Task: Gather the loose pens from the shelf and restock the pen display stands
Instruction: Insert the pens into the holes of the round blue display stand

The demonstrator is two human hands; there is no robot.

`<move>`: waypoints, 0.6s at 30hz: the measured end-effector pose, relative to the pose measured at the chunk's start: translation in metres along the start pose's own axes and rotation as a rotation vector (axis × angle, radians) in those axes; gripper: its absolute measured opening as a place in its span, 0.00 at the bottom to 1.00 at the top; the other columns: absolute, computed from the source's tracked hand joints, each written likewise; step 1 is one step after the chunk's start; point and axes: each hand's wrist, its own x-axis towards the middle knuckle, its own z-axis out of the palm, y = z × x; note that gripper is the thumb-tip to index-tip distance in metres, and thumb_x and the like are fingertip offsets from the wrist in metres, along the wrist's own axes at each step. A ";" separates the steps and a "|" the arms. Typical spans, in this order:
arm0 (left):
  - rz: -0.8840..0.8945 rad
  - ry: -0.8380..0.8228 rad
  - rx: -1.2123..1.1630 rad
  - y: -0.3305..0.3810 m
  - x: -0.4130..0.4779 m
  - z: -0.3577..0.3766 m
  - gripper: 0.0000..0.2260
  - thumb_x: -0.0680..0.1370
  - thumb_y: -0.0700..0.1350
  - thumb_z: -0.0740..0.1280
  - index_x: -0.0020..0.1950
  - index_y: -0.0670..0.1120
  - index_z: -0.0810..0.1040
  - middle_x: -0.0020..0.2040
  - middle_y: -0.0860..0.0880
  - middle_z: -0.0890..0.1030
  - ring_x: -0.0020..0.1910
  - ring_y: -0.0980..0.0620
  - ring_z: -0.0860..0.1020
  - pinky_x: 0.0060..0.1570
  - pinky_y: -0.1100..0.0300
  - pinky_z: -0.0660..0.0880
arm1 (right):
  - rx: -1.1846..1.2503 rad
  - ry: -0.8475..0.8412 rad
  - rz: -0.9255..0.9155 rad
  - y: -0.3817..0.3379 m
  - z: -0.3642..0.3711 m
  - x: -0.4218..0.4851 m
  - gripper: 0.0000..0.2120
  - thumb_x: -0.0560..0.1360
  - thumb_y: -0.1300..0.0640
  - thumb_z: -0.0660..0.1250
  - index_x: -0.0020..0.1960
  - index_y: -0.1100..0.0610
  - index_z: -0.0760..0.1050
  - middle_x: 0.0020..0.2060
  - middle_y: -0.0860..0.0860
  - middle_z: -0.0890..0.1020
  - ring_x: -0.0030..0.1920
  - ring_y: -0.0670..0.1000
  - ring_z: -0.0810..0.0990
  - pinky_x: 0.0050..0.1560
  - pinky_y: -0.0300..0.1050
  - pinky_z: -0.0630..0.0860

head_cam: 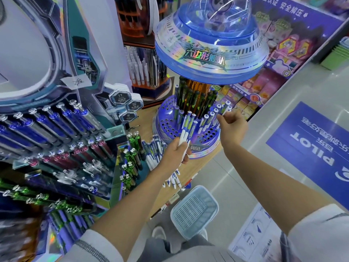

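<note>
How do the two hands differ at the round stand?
The left hand grips a bundle of white-and-blue pens before the round stand; the right hand pinches one pen at its right-side holes. The left hand sits lower and nearer, the right hand higher. Both hold white-and-blue pens.

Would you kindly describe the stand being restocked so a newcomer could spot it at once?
Find the big blue saucer-shaped canopy with holographic lettering above the wooden shelf. Directly beneath sits the round blue stand that the right hand reaches with a pen. Unlike the slanted racks beside it, its domed base is dotted with holes.
</note>
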 end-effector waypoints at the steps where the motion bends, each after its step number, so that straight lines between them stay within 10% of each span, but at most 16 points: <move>1: 0.001 -0.002 -0.001 0.000 0.000 0.000 0.07 0.83 0.42 0.55 0.50 0.47 0.72 0.39 0.47 0.76 0.31 0.53 0.72 0.30 0.65 0.72 | 0.006 0.006 0.002 0.001 0.000 -0.001 0.07 0.73 0.59 0.74 0.42 0.55 0.75 0.35 0.48 0.78 0.34 0.44 0.74 0.35 0.27 0.71; 18: 0.016 -0.025 0.012 -0.003 0.004 -0.008 0.07 0.83 0.41 0.56 0.52 0.40 0.72 0.34 0.49 0.75 0.30 0.54 0.71 0.30 0.66 0.72 | -0.084 0.046 0.057 0.012 0.000 0.001 0.09 0.72 0.56 0.74 0.38 0.52 0.74 0.33 0.48 0.79 0.32 0.45 0.75 0.38 0.38 0.73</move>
